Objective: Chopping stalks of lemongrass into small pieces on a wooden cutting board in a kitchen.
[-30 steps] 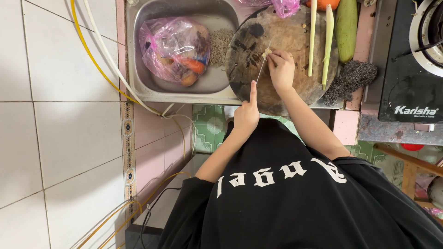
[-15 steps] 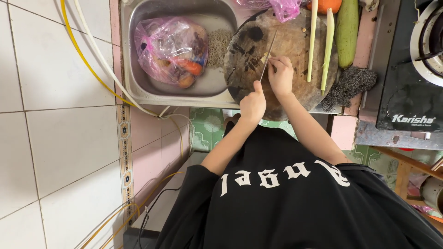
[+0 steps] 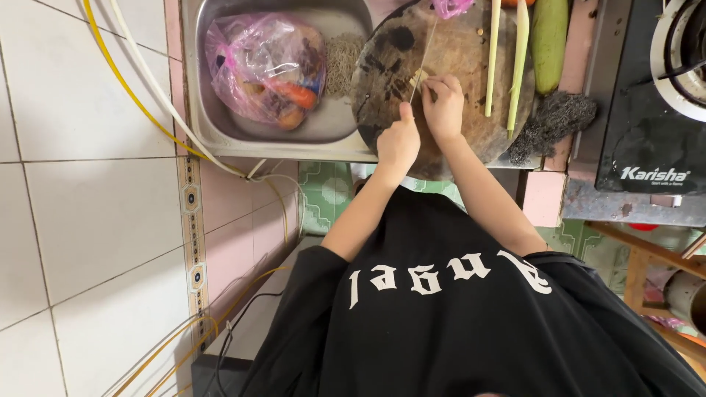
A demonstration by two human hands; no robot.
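Kitchen counter seen from above, a round dark chopping board (image 3: 382,66) beside the steel sink (image 3: 220,136): the left hand (image 3: 397,143) is clamped round the knife (image 3: 423,59), forefinger along its spine. The right hand (image 3: 443,103) pinches a small pale piece (image 3: 418,76) mid-board against the blade. It looks like mid-slicing, and the next cut calls for tucked fingertips, clear of the pale stalks (image 3: 491,59) alongside.

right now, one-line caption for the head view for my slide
Left hand grips a knife while right hand steadies a small pale piece on a round wooden cutting board beside the sink.
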